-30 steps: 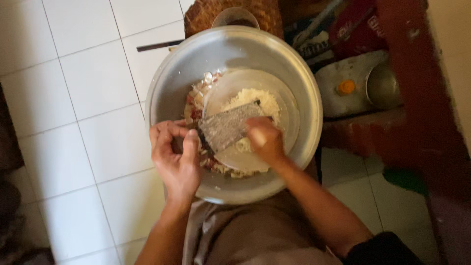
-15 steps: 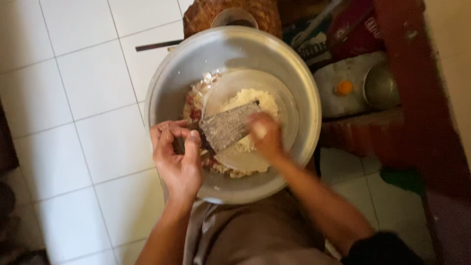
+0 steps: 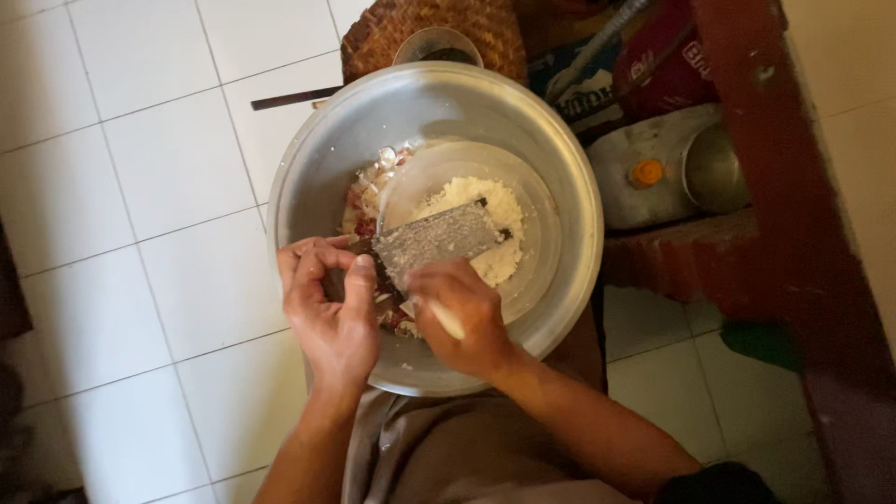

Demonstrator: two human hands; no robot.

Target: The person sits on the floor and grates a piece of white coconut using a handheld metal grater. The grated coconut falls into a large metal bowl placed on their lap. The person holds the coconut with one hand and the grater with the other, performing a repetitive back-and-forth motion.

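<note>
My left hand (image 3: 331, 313) grips the flat metal grater (image 3: 431, 241) over the big metal bowl (image 3: 308, 177); my right hand (image 3: 462, 317) pinches a pale white piece (image 3: 446, 319) against it.

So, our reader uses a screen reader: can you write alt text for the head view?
Seen from above, the left hand steadies a flat metal grater over a large metal bowl, while the right hand presses a pale piece against it. White gratings sit heaped on a plate in the bowl, on a white tiled floor.
</note>
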